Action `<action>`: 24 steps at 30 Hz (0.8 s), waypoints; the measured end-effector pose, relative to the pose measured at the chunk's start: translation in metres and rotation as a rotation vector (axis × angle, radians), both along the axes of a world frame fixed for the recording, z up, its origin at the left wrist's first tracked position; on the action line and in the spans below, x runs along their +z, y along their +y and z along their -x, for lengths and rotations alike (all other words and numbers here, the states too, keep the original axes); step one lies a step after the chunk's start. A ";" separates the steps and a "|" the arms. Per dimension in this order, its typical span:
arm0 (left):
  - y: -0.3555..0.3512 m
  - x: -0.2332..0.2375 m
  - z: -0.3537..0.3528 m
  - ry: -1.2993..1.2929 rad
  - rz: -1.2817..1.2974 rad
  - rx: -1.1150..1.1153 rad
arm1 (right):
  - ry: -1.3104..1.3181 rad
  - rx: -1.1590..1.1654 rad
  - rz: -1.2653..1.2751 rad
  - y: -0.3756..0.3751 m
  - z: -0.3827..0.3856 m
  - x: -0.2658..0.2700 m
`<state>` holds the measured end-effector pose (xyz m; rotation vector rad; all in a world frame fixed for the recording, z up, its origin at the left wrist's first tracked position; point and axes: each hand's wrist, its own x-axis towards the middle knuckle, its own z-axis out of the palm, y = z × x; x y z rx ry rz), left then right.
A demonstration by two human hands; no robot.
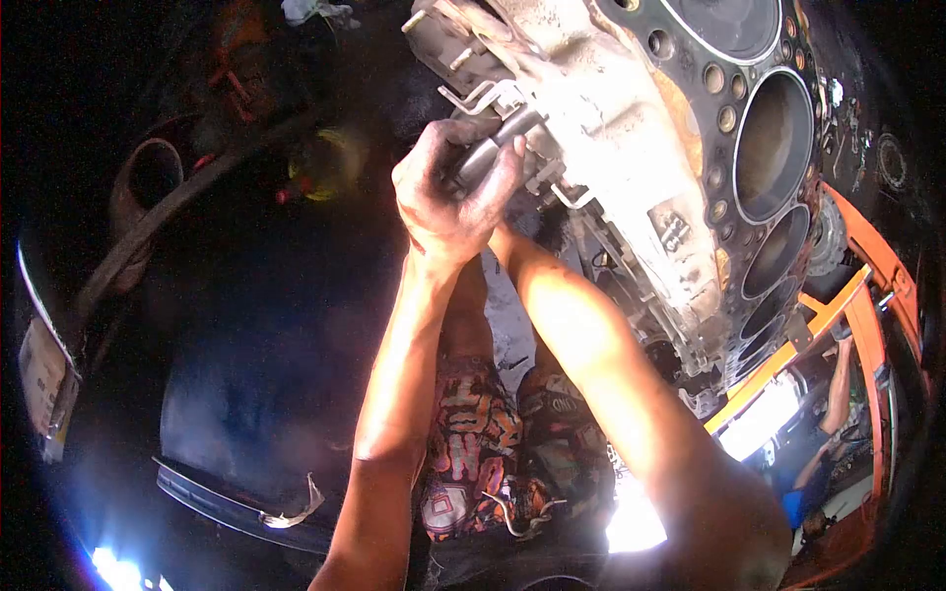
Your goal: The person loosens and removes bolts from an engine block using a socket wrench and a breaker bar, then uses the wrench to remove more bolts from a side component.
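My left hand (448, 202) is closed round a dark grey cylindrical part (480, 161), its thumb and fingers on either side. That part lies against the side of a large metal engine block (631, 128), close to some bent metal pipes (483, 98). My right forearm (581, 315) crosses behind the left wrist; my right hand is hidden there, so its fingers cannot be made out. On the block's top face, several round cylinder bores (776, 145) run down the right side.
An orange metal frame (867, 325) stands at the right, beside the block. Another person (813, 453) is at the lower right. A dark panel (256, 394) fills the left, with a curved bar (187, 187) above it. Patterned shorts (473, 433) show below my arms.
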<state>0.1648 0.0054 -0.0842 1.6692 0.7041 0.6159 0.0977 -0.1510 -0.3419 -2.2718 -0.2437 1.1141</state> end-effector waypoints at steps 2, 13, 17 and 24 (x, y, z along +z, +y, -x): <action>0.000 0.000 0.000 0.018 0.050 0.019 | -0.028 0.020 -0.025 -0.009 0.001 0.001; -0.006 -0.007 0.002 -0.005 0.197 0.119 | -0.053 0.064 -0.121 -0.022 -0.017 0.015; -0.013 -0.006 -0.001 -0.034 0.261 0.196 | 0.043 0.133 -0.047 -0.026 -0.048 0.025; -0.025 -0.020 -0.006 -0.094 0.136 0.418 | 0.093 0.081 -0.005 -0.029 -0.040 0.006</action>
